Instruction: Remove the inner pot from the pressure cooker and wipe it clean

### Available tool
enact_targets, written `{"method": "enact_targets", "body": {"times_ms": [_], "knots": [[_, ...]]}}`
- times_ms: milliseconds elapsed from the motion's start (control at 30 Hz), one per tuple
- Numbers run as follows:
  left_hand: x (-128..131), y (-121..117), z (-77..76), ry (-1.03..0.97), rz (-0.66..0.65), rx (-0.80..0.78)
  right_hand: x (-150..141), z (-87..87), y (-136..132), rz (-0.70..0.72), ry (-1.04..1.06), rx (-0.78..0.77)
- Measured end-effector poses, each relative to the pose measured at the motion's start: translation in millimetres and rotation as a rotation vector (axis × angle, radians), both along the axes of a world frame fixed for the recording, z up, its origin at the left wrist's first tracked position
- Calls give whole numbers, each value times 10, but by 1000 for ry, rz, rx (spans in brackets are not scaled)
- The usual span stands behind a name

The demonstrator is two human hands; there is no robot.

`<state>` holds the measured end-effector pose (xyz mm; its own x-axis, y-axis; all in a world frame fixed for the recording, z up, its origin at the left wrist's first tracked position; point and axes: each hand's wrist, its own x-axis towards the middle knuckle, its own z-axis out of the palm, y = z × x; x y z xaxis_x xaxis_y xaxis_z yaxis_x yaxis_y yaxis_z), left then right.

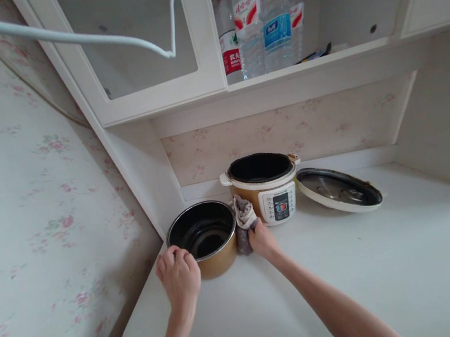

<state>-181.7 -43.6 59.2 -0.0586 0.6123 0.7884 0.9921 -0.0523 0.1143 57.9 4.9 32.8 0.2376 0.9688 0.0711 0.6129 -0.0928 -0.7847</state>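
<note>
A gold inner pot (218,264) with a black inside stands on the white counter. My left hand (180,276) is closed over its near left rim, fingers hooked over the edge. My right hand (262,240) grips a bunched grey and beige cloth (244,219), which is held between the pot's right side and the cooker. Just behind that hand stands the white and gold electric pressure cooker (280,205), without a lid on it, its dark opening facing up. To its right the cooker's lid (340,190) rests on the counter, tilted, with the underside showing.
Above the counter (350,273) hangs a white cabinet (213,88) holding several plastic bottles (249,24). A pale cable (104,39) crosses the upper left. The flowered wall (63,220) borders the counter's left edge.
</note>
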Motion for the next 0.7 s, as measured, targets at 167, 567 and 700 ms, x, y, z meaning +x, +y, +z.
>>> {"method": "enact_targets", "body": {"times_ms": [167,567,700], "knots": [[14,20,-11,5,19,-19,-3,-183,1,46,55,23],[300,116,9,-88,-18,-93,-196,-203,-28,163,345,199],[539,226,-7,-219,-88,-71,-366,-245,-97,160,293,273]]}}
